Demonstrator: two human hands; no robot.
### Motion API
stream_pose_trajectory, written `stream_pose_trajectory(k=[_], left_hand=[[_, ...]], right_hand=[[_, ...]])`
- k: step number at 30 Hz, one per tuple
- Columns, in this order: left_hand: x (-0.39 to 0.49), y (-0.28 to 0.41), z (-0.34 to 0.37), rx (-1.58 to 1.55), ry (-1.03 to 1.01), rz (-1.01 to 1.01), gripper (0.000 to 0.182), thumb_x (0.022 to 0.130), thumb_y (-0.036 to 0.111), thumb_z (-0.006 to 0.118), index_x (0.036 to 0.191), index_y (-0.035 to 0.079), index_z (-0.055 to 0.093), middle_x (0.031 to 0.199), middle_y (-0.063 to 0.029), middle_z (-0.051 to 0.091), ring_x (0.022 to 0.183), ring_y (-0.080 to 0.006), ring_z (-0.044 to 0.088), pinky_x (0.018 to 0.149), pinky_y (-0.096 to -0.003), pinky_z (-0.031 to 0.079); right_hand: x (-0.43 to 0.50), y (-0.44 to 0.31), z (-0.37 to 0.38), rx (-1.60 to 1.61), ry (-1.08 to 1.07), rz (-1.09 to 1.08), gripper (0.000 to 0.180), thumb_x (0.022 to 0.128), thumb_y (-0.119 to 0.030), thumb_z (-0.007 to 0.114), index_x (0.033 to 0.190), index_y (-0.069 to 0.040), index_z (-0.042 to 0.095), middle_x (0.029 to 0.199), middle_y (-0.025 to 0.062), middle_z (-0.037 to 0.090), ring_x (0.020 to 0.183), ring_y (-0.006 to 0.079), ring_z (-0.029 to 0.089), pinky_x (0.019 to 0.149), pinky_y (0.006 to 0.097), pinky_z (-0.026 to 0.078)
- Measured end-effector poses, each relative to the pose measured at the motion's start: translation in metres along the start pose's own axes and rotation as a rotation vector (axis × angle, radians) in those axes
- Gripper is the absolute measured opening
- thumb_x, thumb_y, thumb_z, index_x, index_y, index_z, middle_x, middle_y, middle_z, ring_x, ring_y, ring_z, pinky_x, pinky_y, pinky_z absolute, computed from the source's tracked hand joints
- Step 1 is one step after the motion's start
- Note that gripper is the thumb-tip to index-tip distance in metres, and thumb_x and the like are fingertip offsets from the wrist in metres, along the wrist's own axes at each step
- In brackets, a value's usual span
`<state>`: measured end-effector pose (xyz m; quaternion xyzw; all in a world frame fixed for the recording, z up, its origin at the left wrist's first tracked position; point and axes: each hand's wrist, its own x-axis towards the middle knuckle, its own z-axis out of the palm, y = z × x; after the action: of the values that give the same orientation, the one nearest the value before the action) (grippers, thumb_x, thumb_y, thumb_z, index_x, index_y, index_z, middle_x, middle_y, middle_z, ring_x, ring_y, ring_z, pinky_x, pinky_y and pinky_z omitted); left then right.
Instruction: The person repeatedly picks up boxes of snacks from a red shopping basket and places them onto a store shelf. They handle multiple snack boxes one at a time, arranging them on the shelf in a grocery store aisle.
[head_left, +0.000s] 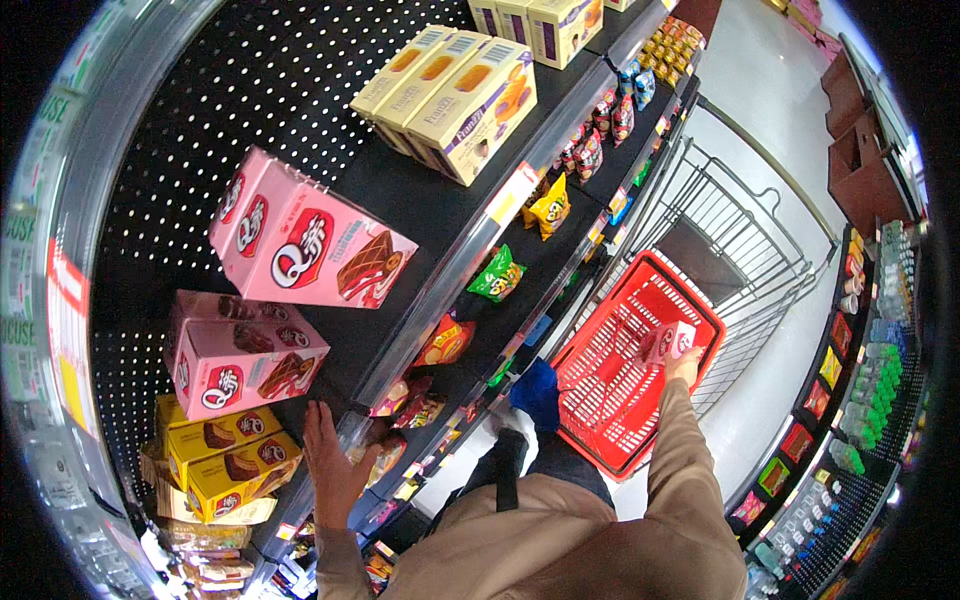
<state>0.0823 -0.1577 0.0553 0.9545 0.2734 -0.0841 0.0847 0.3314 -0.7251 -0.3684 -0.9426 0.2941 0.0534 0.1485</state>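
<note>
My right hand (681, 365) grips a small pink snack box (661, 343) inside the red plastic shopping basket (643, 444). The basket rests in or against a wire shopping cart (784, 289); its exact support is hard to make out. Holding nothing, my left hand (330, 457) is raised with fingers apart at the shelf's front edge. Close to it are pink cake boxes (251, 367) and yellow cake boxes (244, 472). A larger-looking pink box (315, 247) stands farther along the same black shelf (420, 247).
Cream-coloured cookie boxes (457, 105) stand farther along the shelf. On the tier below lie a green snack bag (497, 274), a yellow snack bag (551, 206) and several others. Across the aisle, bottles (874, 405) line another shelf. Brown cartons (870, 161) stand at the far right.
</note>
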Motion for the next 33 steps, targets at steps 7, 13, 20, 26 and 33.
stream_pose_trajectory(k=[7, 13, 20, 26, 33], left_hand=[[-0.006, -0.001, -0.001, -0.037, 0.029, 0.003, 0.110, 0.081, 0.038, 0.086, 0.164, -0.004, 0.026, 0.170, -0.0285, 0.025, 0.154, -0.0468, 0.028, 0.124, -0.0584, 0.025], [-0.008, -0.012, 0.009, -0.009, 0.138, 0.034, 0.107, 0.080, 0.045, 0.085, 0.162, -0.002, 0.034, 0.169, -0.0243, 0.032, 0.149, -0.0423, 0.037, 0.119, -0.0568, 0.031], [-0.017, -0.015, 0.001, -0.372, 0.332, 0.155, 0.082, 0.083, 0.034, 0.088, 0.149, 0.000, 0.053, 0.150, -0.0223, 0.055, 0.136, -0.0401, 0.052, 0.114, -0.0482, 0.042], [-0.044, 0.019, -0.018, -0.776, 0.157, 0.342, 0.083, 0.080, 0.028, 0.094, 0.149, 0.005, 0.055, 0.142, -0.0189, 0.063, 0.128, -0.0312, 0.064, 0.101, -0.0397, 0.055], [-0.049, 0.006, -0.013, -0.949, 0.166, 0.212, 0.086, 0.077, 0.032, 0.095, 0.145, 0.003, 0.052, 0.129, -0.0199, 0.065, 0.114, -0.0359, 0.069, 0.096, -0.0421, 0.057]], right_hand=[[-0.034, -0.002, -0.072, 0.510, -0.142, -0.270, 0.056, 0.079, -0.013, 0.087, 0.122, -0.003, 0.052, 0.108, 0.0154, 0.068, 0.103, 0.0275, 0.067, 0.095, 0.0411, 0.053], [-0.103, -0.077, -0.205, 0.664, -0.263, -0.492, 0.048, 0.079, -0.004, 0.081, 0.123, -0.005, 0.061, 0.116, 0.0074, 0.067, 0.105, 0.0174, 0.064, 0.086, 0.0325, 0.052], [-0.200, -0.208, -0.330, 0.877, -0.592, -0.809, 0.050, 0.079, -0.001, 0.079, 0.127, -0.003, 0.065, 0.121, 0.0053, 0.065, 0.109, 0.0155, 0.064, 0.088, 0.0291, 0.055], [-0.284, -0.304, -0.377, 0.889, -0.854, -1.207, 0.052, 0.074, -0.005, 0.083, 0.124, 0.000, 0.069, 0.127, 0.0125, 0.067, 0.114, 0.0215, 0.068, 0.096, 0.0340, 0.056], [-0.352, -0.377, -0.398, 0.926, -0.944, -1.546, 0.067, 0.075, -0.006, 0.086, 0.138, -0.001, 0.064, 0.136, 0.0174, 0.067, 0.122, 0.0270, 0.068, 0.101, 0.0398, 0.057]])
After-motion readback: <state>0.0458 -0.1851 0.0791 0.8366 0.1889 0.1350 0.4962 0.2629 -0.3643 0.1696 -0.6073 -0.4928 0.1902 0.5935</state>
